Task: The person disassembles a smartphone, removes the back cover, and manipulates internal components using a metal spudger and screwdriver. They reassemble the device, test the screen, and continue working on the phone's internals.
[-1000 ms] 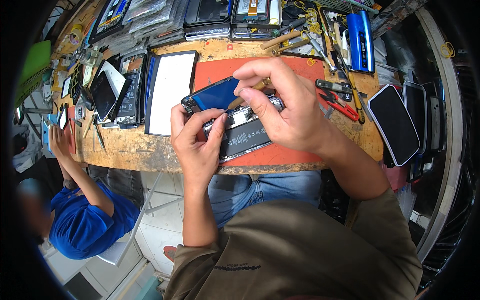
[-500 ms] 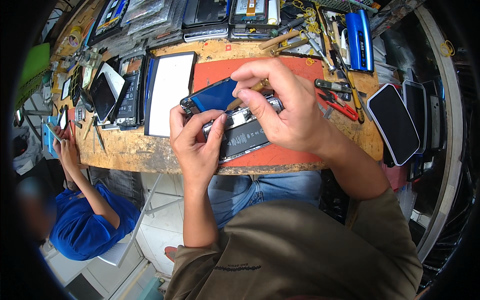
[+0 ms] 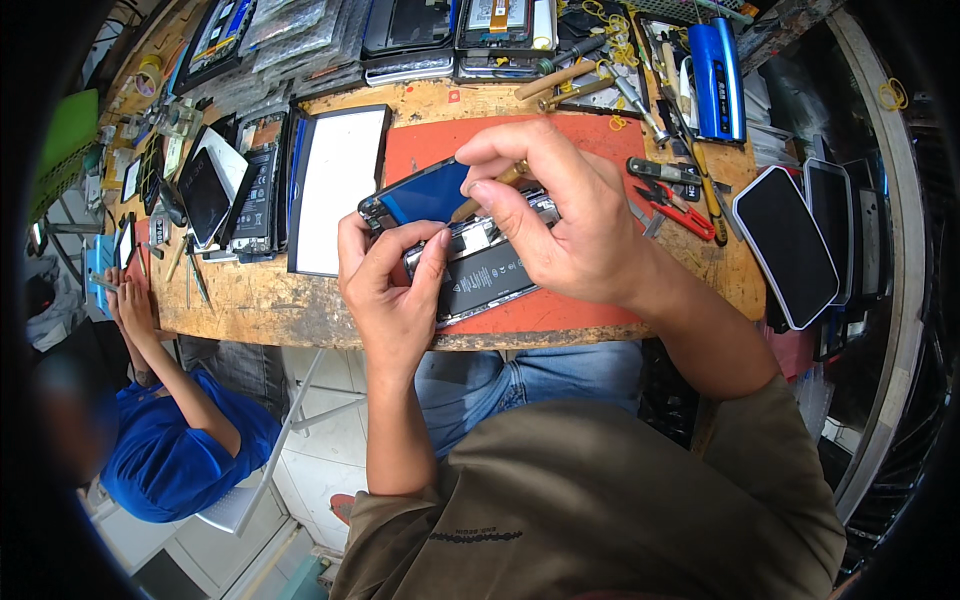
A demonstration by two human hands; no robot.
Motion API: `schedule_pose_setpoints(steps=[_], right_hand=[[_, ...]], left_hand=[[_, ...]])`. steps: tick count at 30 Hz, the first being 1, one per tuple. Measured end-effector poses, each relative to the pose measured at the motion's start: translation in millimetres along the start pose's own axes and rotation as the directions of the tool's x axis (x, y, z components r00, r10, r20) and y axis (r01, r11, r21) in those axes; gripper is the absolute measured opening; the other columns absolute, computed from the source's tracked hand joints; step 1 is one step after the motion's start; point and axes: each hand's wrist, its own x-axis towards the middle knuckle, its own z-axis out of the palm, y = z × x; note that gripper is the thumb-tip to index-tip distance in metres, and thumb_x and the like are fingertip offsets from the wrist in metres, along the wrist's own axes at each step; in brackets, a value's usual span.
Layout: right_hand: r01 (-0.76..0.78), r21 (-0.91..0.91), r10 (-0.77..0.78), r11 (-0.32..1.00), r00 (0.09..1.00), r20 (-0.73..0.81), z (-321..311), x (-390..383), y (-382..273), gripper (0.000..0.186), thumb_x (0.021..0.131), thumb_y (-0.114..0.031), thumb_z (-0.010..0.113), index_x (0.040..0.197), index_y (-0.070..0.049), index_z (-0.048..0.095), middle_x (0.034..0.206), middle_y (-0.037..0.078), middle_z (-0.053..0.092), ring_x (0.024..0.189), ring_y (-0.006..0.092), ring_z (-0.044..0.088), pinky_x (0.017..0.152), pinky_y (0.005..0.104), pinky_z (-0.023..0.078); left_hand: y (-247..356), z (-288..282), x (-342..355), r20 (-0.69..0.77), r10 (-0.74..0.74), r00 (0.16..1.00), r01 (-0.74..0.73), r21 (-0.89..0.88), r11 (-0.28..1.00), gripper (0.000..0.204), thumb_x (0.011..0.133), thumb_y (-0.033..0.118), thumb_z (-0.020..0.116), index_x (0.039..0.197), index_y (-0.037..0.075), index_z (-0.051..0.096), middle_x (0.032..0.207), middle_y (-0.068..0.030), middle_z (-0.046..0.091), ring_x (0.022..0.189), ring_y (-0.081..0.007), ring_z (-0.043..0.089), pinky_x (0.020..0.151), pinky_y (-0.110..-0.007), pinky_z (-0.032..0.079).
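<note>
An opened smartphone (image 3: 487,282), its black battery and inner parts bare, lies over the red mat (image 3: 580,318). The lifted screen panel (image 3: 425,196) tilts up behind it, its dark blue face showing. My left hand (image 3: 388,275) is closed around the phone's left end, thumb on the inner edge and fingers by the panel. In my right hand (image 3: 575,225), a thin brass-coloured screwdriver (image 3: 464,211) is pinched between thumb and fingers. It slants down to the phone's upper inner edge; its tip is too small to make out.
Red-handled cutters (image 3: 690,222) lie right of the mat. A white-faced, black-edged tray (image 3: 340,190) sits to its left, beside dismantled phones (image 3: 262,190). A blue device (image 3: 716,85) and tools fill the back right. Tablets (image 3: 787,248) lean at the right edge. A co-worker in blue (image 3: 195,440) sits at left.
My hands and the phone hold nearly the same pose; the view has shifted very slightly. At left, the co-worker's hands and the thing they hold have tilted a little.
</note>
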Motion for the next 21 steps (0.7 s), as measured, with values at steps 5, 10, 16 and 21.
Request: schedule_pose_setpoints(steps=[5,10,16,21], right_hand=[[0.000,-0.006,0.000,1.000,1.000,-0.005,0.7,0.2,0.3,0.024,0.101,0.004,0.069,0.125,0.005,0.064,0.105,0.013,0.073,0.096,0.0201,0.077,0.082,0.0316,0.063],[0.011,-0.039,-0.012,0.999,1.000,-0.011,-3.0,1.4,-0.8,0.027,0.099,0.005,0.070,0.126,0.004,0.064,0.103,0.013,0.073,0.091,0.0203,0.077,0.078,0.0320,0.062],[0.032,-0.112,-0.019,0.993,0.993,0.115,-6.1,-0.4,-3.2,0.036,0.094,0.005,0.072,0.128,0.001,0.064,0.102,0.017,0.072,0.082,0.0286,0.074,0.071,0.0388,0.058],[0.082,-0.111,-0.068,0.990,0.989,0.130,0.7,-1.5,0.9,0.037,0.093,0.004,0.073,0.128,0.000,0.063,0.101,0.017,0.072,0.083,0.0345,0.073,0.072,0.0435,0.057]], left_hand=[[-1.1,-0.1,-0.6,0.000,0.000,1.000,0.000,0.007,1.000,0.013,0.087,0.003,0.086,0.100,0.003,0.082,0.104,-0.0073,0.058,0.094,-0.0192,0.060,0.077,-0.031,0.050],[-4.4,1.7,0.2,-0.020,-0.004,1.000,0.004,-0.009,1.000,0.011,0.089,0.003,0.085,0.100,0.003,0.081,0.104,-0.0071,0.058,0.094,-0.0193,0.060,0.077,-0.031,0.050],[-2.6,0.1,-1.2,0.002,-0.012,1.000,0.012,-0.035,0.999,0.009,0.096,0.005,0.080,0.104,0.001,0.079,0.108,-0.0080,0.056,0.096,-0.0185,0.060,0.079,-0.030,0.051],[-3.4,1.0,-0.9,0.007,-0.023,1.000,0.024,-0.078,0.997,0.009,0.097,0.005,0.079,0.105,0.000,0.079,0.109,-0.0082,0.056,0.096,-0.0175,0.060,0.077,-0.029,0.052]])
